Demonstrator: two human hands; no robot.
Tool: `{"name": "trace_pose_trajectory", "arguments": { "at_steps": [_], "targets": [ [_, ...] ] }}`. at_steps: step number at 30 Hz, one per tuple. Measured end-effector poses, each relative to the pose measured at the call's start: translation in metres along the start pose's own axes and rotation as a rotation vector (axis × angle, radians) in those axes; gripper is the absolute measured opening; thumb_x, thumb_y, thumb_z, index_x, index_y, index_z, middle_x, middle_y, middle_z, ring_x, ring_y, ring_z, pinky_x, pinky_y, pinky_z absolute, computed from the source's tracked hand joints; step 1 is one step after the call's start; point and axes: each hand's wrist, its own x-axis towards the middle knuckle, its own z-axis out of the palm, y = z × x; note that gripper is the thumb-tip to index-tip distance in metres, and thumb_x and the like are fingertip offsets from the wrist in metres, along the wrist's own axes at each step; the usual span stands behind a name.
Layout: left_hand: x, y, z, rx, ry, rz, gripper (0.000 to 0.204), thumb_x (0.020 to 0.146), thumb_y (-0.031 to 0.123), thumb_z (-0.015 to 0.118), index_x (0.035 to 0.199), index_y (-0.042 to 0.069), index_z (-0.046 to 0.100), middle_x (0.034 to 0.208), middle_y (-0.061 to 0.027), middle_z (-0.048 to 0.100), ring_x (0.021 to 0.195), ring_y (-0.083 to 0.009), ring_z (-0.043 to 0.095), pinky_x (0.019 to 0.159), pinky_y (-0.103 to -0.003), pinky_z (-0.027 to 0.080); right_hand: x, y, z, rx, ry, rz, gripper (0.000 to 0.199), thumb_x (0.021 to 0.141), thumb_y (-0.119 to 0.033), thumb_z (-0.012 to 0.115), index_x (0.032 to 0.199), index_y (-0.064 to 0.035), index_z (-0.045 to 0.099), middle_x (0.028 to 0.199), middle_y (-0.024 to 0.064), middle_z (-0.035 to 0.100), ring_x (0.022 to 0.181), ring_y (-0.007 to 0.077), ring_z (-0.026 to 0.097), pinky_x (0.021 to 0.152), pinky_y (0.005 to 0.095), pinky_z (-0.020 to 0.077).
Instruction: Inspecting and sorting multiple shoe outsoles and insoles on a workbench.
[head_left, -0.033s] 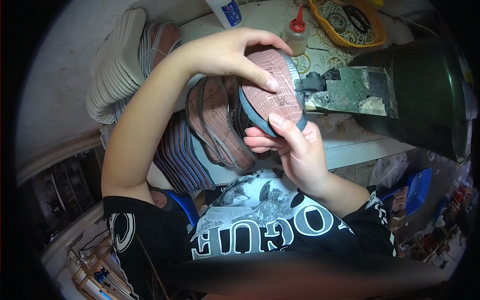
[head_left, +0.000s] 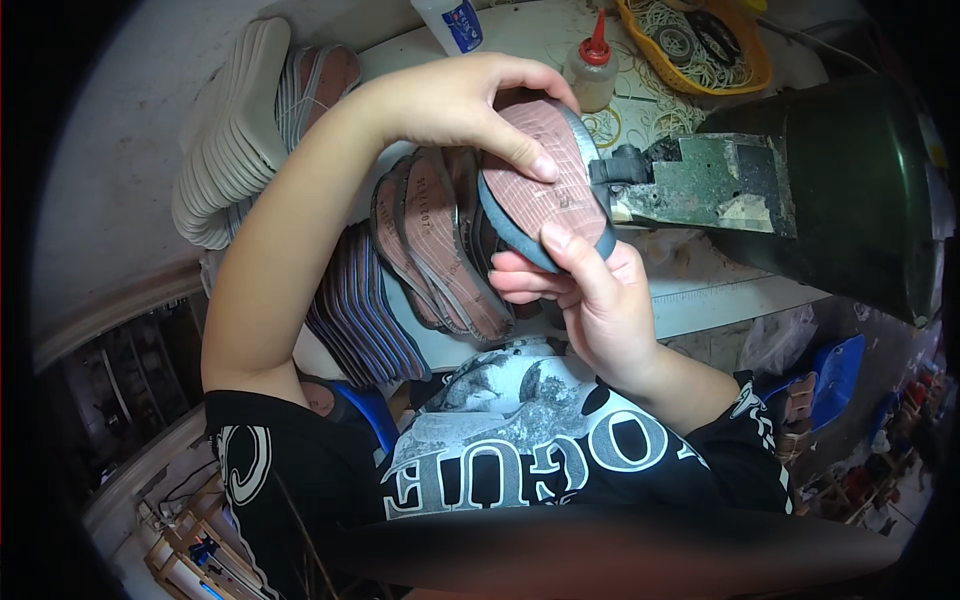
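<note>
In the head view, gripping a pink-brown shoe sole (head_left: 550, 202) in the upper middle of the frame. Holding its top with the left hand (head_left: 468, 105), curled over. Pinching its bottom edge with the right hand (head_left: 606, 296), half closed, with thumb on top.

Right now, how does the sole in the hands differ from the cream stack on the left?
The sole is brown with pale lines and a blue-grey rim; the cream stack looks plain. The sole is gripped by the left hand and right hand; the cream stack has neither hand on it. Both have curved outlines.
</note>
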Motion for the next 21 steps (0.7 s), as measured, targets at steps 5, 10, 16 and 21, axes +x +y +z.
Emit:
{"name": "trace_pose_trajectory", "arguments": {
  "at_steps": [5,10,16,21],
  "targets": [
    [-0.010,0.013,-0.006,0.103,-0.149,-0.108,0.048,0.073,0.033,0.078,0.104,0.002,0.058,0.091,-0.0053,0.058,0.090,-0.0136,0.054,0.081,-0.027,0.043,-0.003,-0.007,-0.005,-0.036,-0.006,-0.022,0.036,0.098,-0.025,0.049,0.113,0.0075,0.057,0.098,0.0199,0.067,0.085,0.0236,0.069,0.075,0.0303,0.0560],
    [-0.034,0.024,0.003,0.122,-0.075,-0.213,0.045,0.076,0.035,0.075,0.100,0.001,0.058,0.080,-0.0054,0.059,0.078,-0.0131,0.055,0.070,-0.027,0.045,-0.002,-0.019,-0.006,-0.065,-0.013,0.029,0.040,0.099,-0.027,0.046,0.115,0.0090,0.055,0.103,0.0213,0.065,0.087,0.0250,0.069,0.076,0.0310,0.0569],
    [-0.048,0.029,0.020,-0.058,-0.138,-0.447,0.044,0.079,0.038,0.074,0.090,-0.004,0.062,0.069,-0.0020,0.059,0.061,-0.0083,0.054,0.057,-0.024,0.046,0.003,-0.020,-0.016,-0.069,-0.067,0.086,0.038,0.098,-0.026,0.047,0.112,0.0081,0.057,0.103,0.0192,0.065,0.086,0.0229,0.069,0.075,0.0311,0.0578],
    [-0.053,0.034,0.033,-0.217,-0.101,-0.695,0.047,0.079,0.044,0.073,0.080,-0.002,0.067,0.068,-0.0032,0.063,0.060,-0.0068,0.056,0.053,-0.022,0.045,0.012,-0.014,-0.015,-0.103,-0.052,0.052,0.031,0.098,-0.023,0.048,0.108,0.0041,0.059,0.098,0.0142,0.066,0.082,0.0181,0.068,0.072,0.0292,0.0575]
  ]
}}
